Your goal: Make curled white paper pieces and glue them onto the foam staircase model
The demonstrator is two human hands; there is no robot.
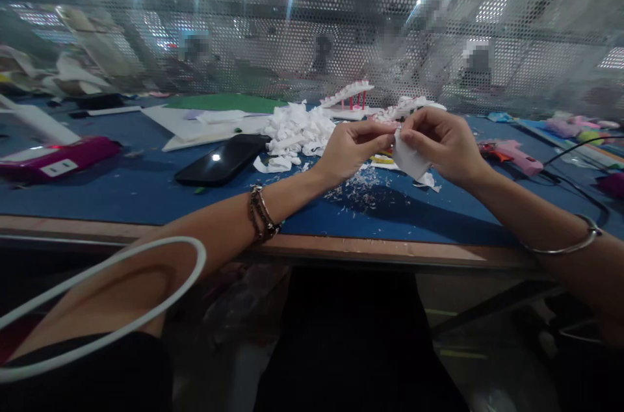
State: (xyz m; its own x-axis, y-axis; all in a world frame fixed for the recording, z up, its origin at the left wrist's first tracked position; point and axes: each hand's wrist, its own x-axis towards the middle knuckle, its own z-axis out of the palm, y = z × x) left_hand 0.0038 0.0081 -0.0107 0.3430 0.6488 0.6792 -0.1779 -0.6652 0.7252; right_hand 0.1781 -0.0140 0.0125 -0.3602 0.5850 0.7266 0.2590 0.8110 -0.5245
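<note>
Above the blue table, both my hands meet at a small piece of white paper (411,160). My right hand (441,142) pinches it between thumb and fingertips, and the sheet hangs below them. My left hand (348,151) is closed in a pinch at the paper's left upper edge. Tiny white paper shreds (368,194) lie scattered on the table under the hands. Behind my left hand rises a heap of torn white paper strips (297,129). A small white model with red posts (348,99) stands behind the heap, partly hidden.
A black phone (221,162) lies left of the heap, and a purple device (63,157) is farther left. To the right is a pink glue gun (519,157) with a black cable. White sheets (195,123) and a green board (227,102) lie behind. A perforated metal panel (273,41) closes off the back.
</note>
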